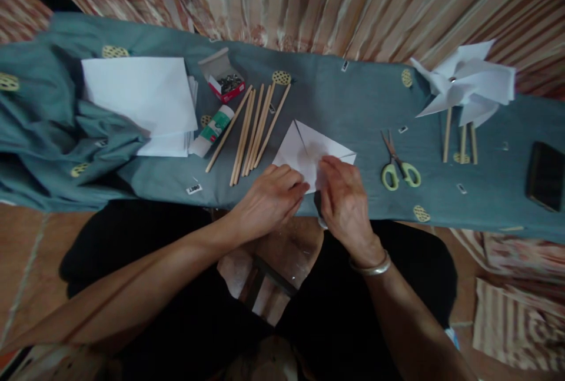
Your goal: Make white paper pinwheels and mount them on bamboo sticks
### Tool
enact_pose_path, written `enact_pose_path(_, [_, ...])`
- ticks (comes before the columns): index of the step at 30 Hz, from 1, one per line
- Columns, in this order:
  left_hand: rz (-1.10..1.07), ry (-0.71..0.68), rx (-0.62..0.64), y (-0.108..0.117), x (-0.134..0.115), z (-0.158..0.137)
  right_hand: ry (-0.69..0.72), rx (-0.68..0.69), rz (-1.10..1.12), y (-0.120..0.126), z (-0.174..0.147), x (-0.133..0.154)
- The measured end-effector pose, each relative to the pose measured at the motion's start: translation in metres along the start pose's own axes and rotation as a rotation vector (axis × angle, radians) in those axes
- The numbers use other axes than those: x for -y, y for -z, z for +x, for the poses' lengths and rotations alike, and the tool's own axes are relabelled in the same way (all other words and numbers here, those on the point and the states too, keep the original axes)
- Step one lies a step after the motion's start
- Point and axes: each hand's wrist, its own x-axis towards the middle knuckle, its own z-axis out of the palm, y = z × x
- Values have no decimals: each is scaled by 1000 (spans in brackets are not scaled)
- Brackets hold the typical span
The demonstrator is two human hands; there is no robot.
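A square sheet of white paper point(304, 148) lies at an angle on the cloth before me, with dark lines like slits or creases running in from its corners. My left hand point(278, 192) has its fingers curled and pinched at the sheet's near left edge. On the near right side, my right hand point(346, 198) is closed around a small dark object with a pale end point(321, 216). The object's kind cannot be made out, as my fingers cover much of it. Both hands hide the near part of the paper.
Wooden sticks point(249, 133), a green-and-white glue stick box point(214, 129) and an open red box of small metal pins point(229, 83) lie left, beside stacked white paper point(141, 95). Rightward are green-handled scissors point(399, 169), white paper pinwheels point(463, 80) on sticks and a dark phone point(546, 175).
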Motion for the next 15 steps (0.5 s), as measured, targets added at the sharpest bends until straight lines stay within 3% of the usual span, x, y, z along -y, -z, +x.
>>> enact_pose_path(7, [-7,-22,-21,1,3,1,-128,-92,31,8,22,-41])
enact_pose_path(15, [-53,-49,-100,6,21,2,-325,-79,86,21,16,-49])
